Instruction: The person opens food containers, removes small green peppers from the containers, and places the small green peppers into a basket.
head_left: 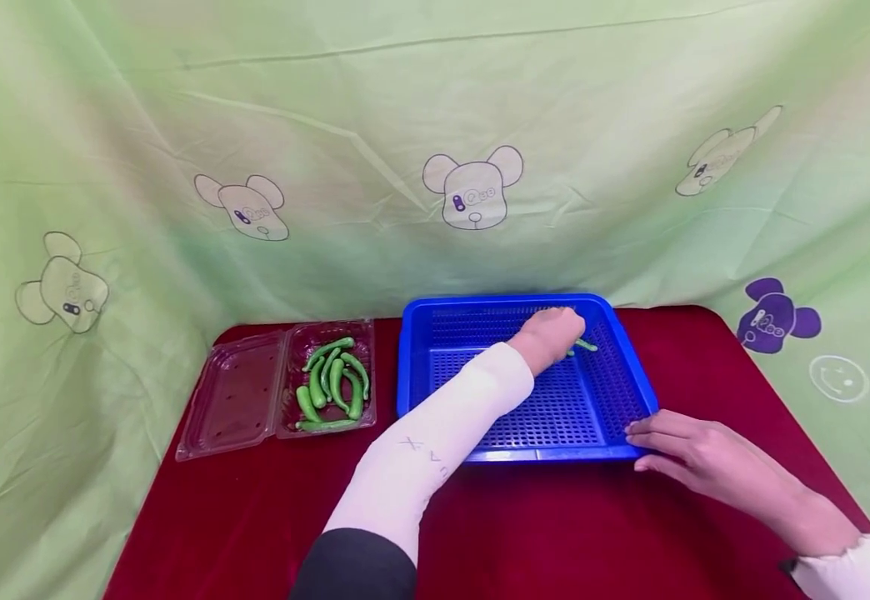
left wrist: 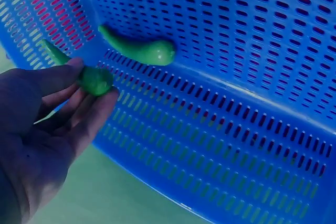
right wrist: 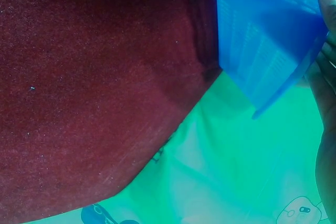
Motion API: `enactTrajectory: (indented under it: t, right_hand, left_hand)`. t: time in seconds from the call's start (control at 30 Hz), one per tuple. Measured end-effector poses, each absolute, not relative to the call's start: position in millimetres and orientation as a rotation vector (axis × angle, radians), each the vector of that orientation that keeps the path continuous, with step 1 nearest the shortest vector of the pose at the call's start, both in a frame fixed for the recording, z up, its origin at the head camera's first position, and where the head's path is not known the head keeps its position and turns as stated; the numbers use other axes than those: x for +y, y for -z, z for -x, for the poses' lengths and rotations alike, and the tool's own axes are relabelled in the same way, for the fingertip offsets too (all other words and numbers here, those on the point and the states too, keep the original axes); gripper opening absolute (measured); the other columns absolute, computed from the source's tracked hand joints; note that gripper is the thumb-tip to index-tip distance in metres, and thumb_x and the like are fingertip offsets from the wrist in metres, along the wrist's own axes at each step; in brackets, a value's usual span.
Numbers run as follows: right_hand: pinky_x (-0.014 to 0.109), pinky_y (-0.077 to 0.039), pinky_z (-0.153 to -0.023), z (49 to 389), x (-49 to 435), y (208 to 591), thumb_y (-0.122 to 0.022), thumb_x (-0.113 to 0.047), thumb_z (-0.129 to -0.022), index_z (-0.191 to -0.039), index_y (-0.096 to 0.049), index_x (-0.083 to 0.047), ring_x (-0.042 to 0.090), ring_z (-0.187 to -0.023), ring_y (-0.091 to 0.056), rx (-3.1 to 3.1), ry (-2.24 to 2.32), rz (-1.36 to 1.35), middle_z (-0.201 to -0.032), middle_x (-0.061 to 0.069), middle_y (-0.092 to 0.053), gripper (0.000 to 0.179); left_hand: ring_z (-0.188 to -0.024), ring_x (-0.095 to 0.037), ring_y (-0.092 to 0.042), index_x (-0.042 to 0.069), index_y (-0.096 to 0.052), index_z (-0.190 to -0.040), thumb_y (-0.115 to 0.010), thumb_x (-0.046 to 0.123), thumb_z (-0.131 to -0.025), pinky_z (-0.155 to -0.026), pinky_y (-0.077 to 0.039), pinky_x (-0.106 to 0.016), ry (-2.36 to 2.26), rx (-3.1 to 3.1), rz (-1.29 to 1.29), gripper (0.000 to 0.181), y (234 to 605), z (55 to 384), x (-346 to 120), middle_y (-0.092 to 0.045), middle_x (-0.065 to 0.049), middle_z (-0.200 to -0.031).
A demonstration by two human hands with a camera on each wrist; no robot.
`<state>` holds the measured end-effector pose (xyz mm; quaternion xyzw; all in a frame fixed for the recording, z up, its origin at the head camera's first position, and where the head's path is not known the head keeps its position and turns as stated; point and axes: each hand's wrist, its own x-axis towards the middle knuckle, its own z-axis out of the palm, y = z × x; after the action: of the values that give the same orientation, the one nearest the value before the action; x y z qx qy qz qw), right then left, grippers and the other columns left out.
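Observation:
In the left wrist view, my left hand (left wrist: 50,114) pinches a green chili pepper (left wrist: 96,81) between thumb and fingers, close over the blue basket's floor. A second green pepper (left wrist: 142,52) lies in the basket near its wall. From above, my left hand (head_left: 552,335) reaches into the far right part of the blue plastic basket (head_left: 536,455) and mostly hides the peppers there. My right hand (head_left: 712,458) has its fairly straight fingers at the basket's near right corner. The right wrist view shows that hand only at its edge, beside the basket corner (right wrist: 268,51).
Left of the basket stands a clear plastic clamshell box (head_left: 366,417) with several green peppers (head_left: 336,383) in it. Its lid (head_left: 236,392) lies folded open to the left. A red cloth (head_left: 540,533) covers the table, and a pale green curtain (head_left: 352,208) hangs around it.

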<state>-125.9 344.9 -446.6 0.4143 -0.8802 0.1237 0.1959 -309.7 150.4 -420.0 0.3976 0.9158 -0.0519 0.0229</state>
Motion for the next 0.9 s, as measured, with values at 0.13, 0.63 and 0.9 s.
enactTrajectory:
  t: [0.13,0.63,0.9]
  right_hand:
    - [0.002,-0.04,-0.102,128,344,446,-0.047,-0.058,-0.102,-0.106,-0.079,-0.02,0.004,-0.105,-0.065,-2.493,-0.364,-1.15,-0.109,-0.009,-0.073,0.05]
    - [0.002,-0.038,-0.104,126,344,448,-0.044,-0.058,-0.103,-0.105,-0.08,-0.019,0.006,-0.103,-0.066,-2.497,-0.367,-1.129,-0.109,-0.008,-0.073,0.053]
    - [0.002,-0.038,-0.104,124,346,448,-0.045,-0.058,-0.103,-0.105,-0.08,-0.019,0.006,-0.104,-0.067,-2.514,-0.364,-1.116,-0.109,-0.008,-0.074,0.052]
  left_hand:
    - [-0.105,-0.009,-0.069,0.025,-0.074,-0.105,-0.061,0.009,-0.099,-0.089,-0.058,-0.025,0.193,2.864,-1.24,0.021,426,308,151,-0.073,0.007,-0.117]
    - [-0.108,-0.013,-0.069,0.026,-0.075,-0.103,-0.059,0.01,-0.1,-0.093,-0.058,-0.027,0.188,2.84,-1.272,0.023,469,309,145,-0.073,0.006,-0.116]
    - [-0.107,-0.014,-0.069,0.029,-0.076,-0.103,-0.057,0.011,-0.101,-0.092,-0.058,-0.029,0.29,2.864,-1.311,0.025,471,309,144,-0.073,0.004,-0.115]
